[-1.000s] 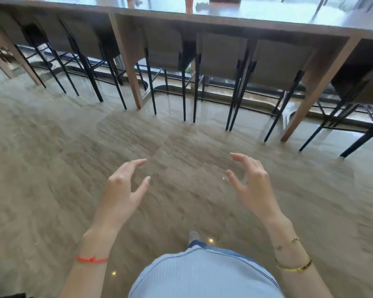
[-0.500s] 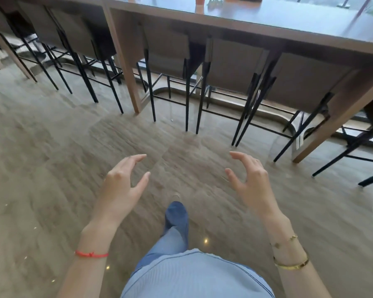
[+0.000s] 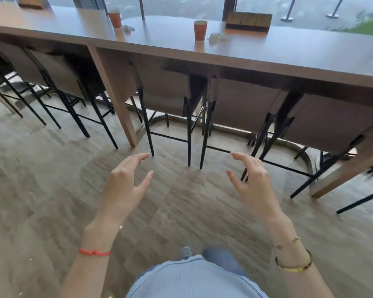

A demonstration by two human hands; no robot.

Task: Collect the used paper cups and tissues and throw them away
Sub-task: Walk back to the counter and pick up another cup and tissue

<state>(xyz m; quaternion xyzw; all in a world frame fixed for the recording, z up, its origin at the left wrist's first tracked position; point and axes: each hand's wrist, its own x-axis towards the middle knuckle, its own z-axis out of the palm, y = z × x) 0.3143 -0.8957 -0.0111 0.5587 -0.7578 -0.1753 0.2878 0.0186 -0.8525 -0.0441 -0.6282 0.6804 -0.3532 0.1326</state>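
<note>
On the long wooden counter (image 3: pixel 267 52) by the window stand two orange paper cups, one nearer the middle (image 3: pixel 200 30) and one further left (image 3: pixel 115 19), each upright with a crumpled tissue lying just beside it: one (image 3: pixel 217 37) to the right of the middle cup, the other (image 3: pixel 128 28) to the right of the left cup. A row of stools (image 3: pixel 170 93) is tucked under the counter between the person and the cups. Both hands hang in front of the body over the floor, well short of the counter. The left hand (image 3: pixel 125 181) holds nothing, its fingers relaxed and spread; the right hand (image 3: pixel 251 179) is the same, empty with loosely bent fingers.

The step in hand looks like the approach, with nothing collected yet. To do it well, I would step up close against the stools before reaching, since the cups sit far back on the counter and leaning over could tip them. Whether they hold leftover liquid cannot be told from here, so take each round its middle and keep it upright. Pinching the tissue with the same hand's free fingers, or dropping it into the cup, would leave the other hand free for the second pair
</note>
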